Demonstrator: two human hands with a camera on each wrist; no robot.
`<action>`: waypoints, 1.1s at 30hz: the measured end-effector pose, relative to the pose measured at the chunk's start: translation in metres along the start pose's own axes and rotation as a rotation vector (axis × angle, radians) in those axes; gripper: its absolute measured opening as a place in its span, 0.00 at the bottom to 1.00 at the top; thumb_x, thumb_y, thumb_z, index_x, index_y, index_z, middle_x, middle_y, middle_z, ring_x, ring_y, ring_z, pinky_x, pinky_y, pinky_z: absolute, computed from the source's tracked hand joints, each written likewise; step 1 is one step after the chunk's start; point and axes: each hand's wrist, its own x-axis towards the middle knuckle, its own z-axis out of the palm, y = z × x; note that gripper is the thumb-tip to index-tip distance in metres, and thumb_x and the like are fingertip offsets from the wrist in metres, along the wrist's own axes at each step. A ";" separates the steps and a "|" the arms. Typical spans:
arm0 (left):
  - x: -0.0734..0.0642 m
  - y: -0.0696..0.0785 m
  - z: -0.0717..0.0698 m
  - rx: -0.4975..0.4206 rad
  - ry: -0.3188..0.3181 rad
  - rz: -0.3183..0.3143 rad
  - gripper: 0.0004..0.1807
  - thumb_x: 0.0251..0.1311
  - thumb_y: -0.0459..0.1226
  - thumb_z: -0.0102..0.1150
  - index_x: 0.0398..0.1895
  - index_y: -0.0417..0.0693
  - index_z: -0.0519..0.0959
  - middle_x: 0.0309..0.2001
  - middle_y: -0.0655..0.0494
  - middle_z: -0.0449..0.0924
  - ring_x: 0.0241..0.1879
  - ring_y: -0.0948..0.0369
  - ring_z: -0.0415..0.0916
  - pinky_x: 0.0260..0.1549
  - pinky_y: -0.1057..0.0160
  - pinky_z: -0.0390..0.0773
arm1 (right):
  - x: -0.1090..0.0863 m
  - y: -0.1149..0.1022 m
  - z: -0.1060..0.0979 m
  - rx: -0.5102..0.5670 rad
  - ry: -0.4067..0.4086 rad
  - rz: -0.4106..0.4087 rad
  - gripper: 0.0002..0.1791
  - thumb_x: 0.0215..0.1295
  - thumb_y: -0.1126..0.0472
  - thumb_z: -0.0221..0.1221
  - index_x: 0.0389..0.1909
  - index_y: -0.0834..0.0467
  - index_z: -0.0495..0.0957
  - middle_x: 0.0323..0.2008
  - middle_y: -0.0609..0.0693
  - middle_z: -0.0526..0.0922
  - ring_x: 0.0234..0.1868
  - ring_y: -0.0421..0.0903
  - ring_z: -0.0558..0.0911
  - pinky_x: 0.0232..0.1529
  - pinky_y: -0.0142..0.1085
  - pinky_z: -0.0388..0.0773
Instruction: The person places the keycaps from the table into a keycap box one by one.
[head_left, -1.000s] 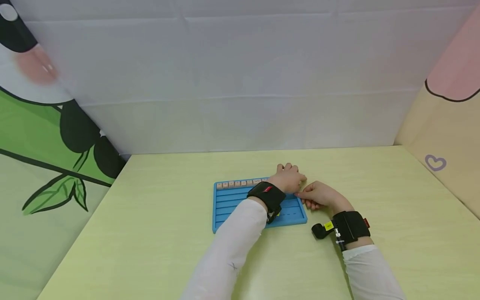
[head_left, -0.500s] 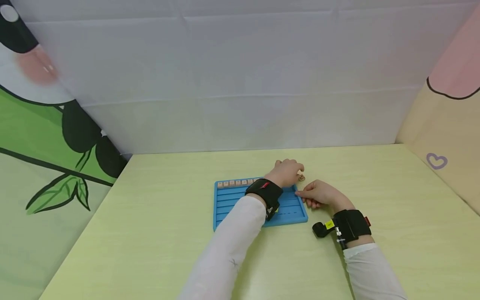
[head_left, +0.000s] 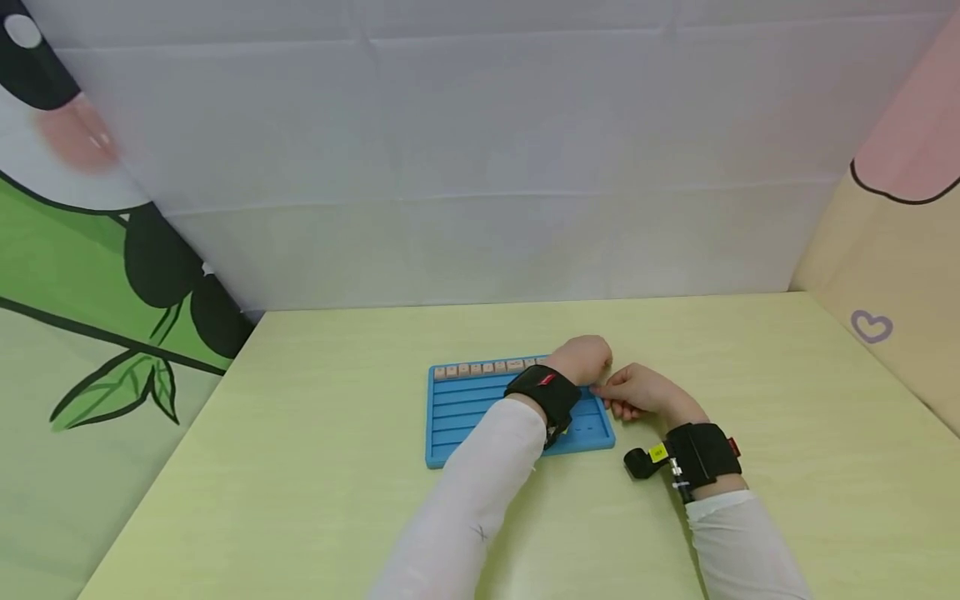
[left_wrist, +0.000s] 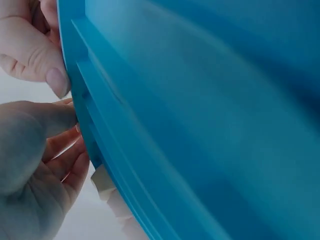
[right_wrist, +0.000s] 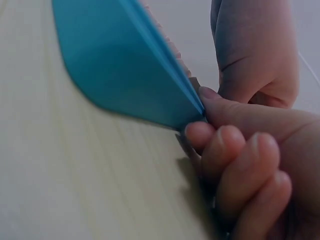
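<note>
A blue ridged tray (head_left: 468,412) lies on the table. Small pale tiles (head_left: 487,367) with dark marks stand in a row along its far edge. At the tray's right edge my right hand (head_left: 648,392) pinches the rim between thumb and fingers, as the right wrist view also shows. My left hand (head_left: 581,358) reaches across the tray to its far right corner, just beyond the right hand. In the left wrist view, the left thumb and fingers (left_wrist: 65,165) come together beside the rim, near the end tile (left_wrist: 102,182). Their tips are partly hidden, so what they hold is unclear.
The pale yellow table (head_left: 337,467) extends on every side of the tray. Behind it stands a white cloth wall (head_left: 487,167). Printed panels flank the table, a green one (head_left: 45,250) on the left and a beige one (head_left: 892,275) on the right.
My left hand first drew back slightly, with a small brown thing at its fingertips. It has since moved down and right toward the tray's corner. The right hand stays at the rim.
</note>
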 end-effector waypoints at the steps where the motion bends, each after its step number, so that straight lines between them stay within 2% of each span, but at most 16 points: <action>1: 0.000 0.000 0.000 0.014 0.011 -0.006 0.11 0.67 0.32 0.50 0.34 0.47 0.84 0.29 0.59 0.76 0.30 0.65 0.69 0.34 0.74 0.67 | 0.000 0.000 0.000 0.001 0.000 0.000 0.20 0.68 0.57 0.54 0.14 0.56 0.74 0.11 0.42 0.71 0.11 0.34 0.67 0.16 0.26 0.63; 3: 0.000 -0.001 0.000 0.029 0.016 -0.023 0.12 0.68 0.33 0.50 0.44 0.48 0.84 0.42 0.58 0.82 0.42 0.65 0.76 0.44 0.73 0.72 | 0.000 0.000 0.000 0.001 -0.002 0.002 0.21 0.69 0.57 0.54 0.14 0.56 0.74 0.11 0.42 0.70 0.11 0.34 0.67 0.16 0.26 0.63; 5: -0.001 0.000 -0.001 0.046 0.016 -0.031 0.14 0.68 0.34 0.50 0.52 0.49 0.81 0.53 0.58 0.80 0.53 0.64 0.75 0.52 0.69 0.72 | 0.001 0.000 0.001 0.003 -0.007 0.003 0.21 0.69 0.56 0.54 0.14 0.56 0.74 0.10 0.42 0.70 0.11 0.34 0.67 0.16 0.26 0.63; 6: -0.002 0.000 -0.001 0.047 0.010 -0.031 0.15 0.68 0.34 0.50 0.53 0.50 0.80 0.55 0.57 0.79 0.56 0.62 0.74 0.53 0.69 0.72 | 0.001 0.000 0.001 0.006 -0.009 0.004 0.21 0.69 0.56 0.54 0.14 0.56 0.73 0.10 0.42 0.70 0.11 0.34 0.67 0.16 0.26 0.63; 12: -0.007 0.001 -0.012 0.057 0.015 0.034 0.15 0.69 0.33 0.48 0.53 0.49 0.79 0.54 0.55 0.79 0.53 0.62 0.76 0.52 0.68 0.72 | 0.001 -0.001 0.001 0.011 -0.017 -0.011 0.21 0.69 0.56 0.54 0.14 0.56 0.74 0.10 0.42 0.71 0.11 0.34 0.68 0.16 0.26 0.64; 17: -0.021 -0.005 -0.026 0.022 0.036 0.068 0.15 0.69 0.34 0.47 0.54 0.46 0.79 0.53 0.54 0.80 0.50 0.61 0.77 0.50 0.69 0.73 | 0.001 -0.001 0.000 -0.002 -0.011 -0.005 0.21 0.69 0.55 0.54 0.14 0.56 0.73 0.11 0.42 0.71 0.11 0.35 0.68 0.16 0.26 0.64; 21: -0.041 -0.014 -0.036 -0.038 0.075 0.058 0.15 0.69 0.35 0.48 0.55 0.46 0.78 0.53 0.54 0.80 0.49 0.61 0.78 0.47 0.69 0.74 | 0.001 0.000 0.000 -0.018 -0.007 0.010 0.21 0.68 0.54 0.55 0.14 0.56 0.73 0.11 0.43 0.71 0.11 0.35 0.68 0.17 0.27 0.64; 25: -0.064 -0.025 -0.043 -0.107 0.139 0.035 0.16 0.69 0.37 0.49 0.56 0.47 0.77 0.52 0.54 0.80 0.48 0.61 0.77 0.47 0.68 0.74 | 0.001 0.001 0.001 -0.035 0.001 0.011 0.22 0.69 0.54 0.54 0.14 0.56 0.73 0.11 0.43 0.71 0.11 0.36 0.67 0.17 0.27 0.64; 33: -0.100 -0.047 -0.037 -0.225 0.247 -0.008 0.16 0.69 0.38 0.50 0.55 0.45 0.78 0.50 0.52 0.80 0.47 0.59 0.77 0.48 0.63 0.74 | 0.003 0.004 0.001 -0.044 0.024 0.043 0.21 0.69 0.53 0.54 0.15 0.57 0.74 0.11 0.43 0.71 0.12 0.35 0.67 0.17 0.27 0.63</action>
